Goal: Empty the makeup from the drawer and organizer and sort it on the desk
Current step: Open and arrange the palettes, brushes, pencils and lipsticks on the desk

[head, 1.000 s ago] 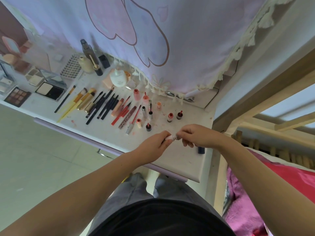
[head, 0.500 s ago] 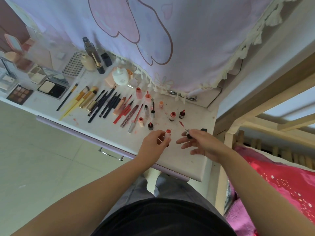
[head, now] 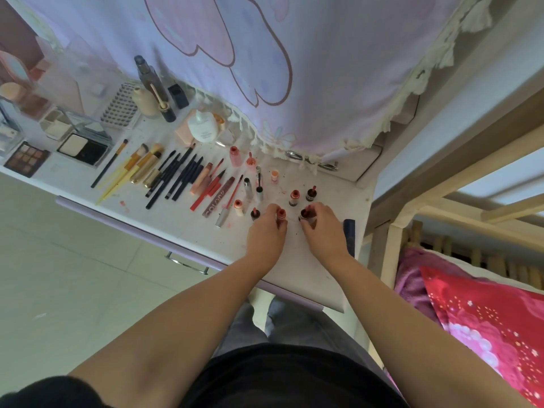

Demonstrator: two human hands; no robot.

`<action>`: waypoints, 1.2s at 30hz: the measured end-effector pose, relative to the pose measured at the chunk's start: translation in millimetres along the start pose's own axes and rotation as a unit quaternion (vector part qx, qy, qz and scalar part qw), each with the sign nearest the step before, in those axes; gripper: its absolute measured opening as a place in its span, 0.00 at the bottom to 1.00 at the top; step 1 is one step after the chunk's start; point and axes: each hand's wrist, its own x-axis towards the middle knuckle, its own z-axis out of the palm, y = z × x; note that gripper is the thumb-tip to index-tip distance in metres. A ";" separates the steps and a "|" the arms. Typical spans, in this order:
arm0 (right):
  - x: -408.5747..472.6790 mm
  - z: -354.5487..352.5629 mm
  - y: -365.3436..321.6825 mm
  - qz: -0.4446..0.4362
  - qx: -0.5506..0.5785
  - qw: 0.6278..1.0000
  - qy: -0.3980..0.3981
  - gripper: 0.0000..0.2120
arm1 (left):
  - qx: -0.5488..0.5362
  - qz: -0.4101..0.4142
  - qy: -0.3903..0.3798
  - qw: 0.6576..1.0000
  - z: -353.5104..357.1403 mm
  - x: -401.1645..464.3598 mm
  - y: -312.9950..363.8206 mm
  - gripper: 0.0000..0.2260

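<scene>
My left hand (head: 266, 234) pinches a small red-capped lip bottle (head: 281, 214), standing upright on the desk (head: 309, 260). My right hand (head: 322, 231) grips a darker bottle (head: 304, 214) just beside it, also upright. Two matching bottles (head: 301, 196) stand just beyond both grips, so I judge each hand need only set down and let go.

My right hand (head: 322, 231) covers most of the dark red lip-tint bottle (head: 304, 214); my fingers hide whether it touches the white desk (head: 309, 260).
</scene>
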 end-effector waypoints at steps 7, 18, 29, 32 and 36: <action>-0.1 -1.2 -0.7 -0.005 -0.054 0.998 -0.034 0.15 | -0.019 -0.040 -0.011 0.999 3.2 -0.1 -2.7 0.07; 5.9 -73.7 23.5 0.129 -0.233 0.959 -0.100 0.15 | 0.073 -0.007 -0.200 0.977 29.1 -41.5 25.4 0.10; -11.2 -61.5 10.3 0.153 -0.005 0.977 -0.148 0.11 | 0.169 0.082 -0.218 0.958 33.2 -28.1 35.4 0.13; -15.5 -75.9 1.9 0.173 0.087 0.954 -0.227 0.13 | 0.121 0.109 -0.238 0.958 18.8 -31.4 30.9 0.13; -27.2 -83.8 -7.8 0.140 0.169 0.939 -0.263 0.14 | 0.107 0.157 -0.245 0.951 -3.9 -34.9 34.2 0.14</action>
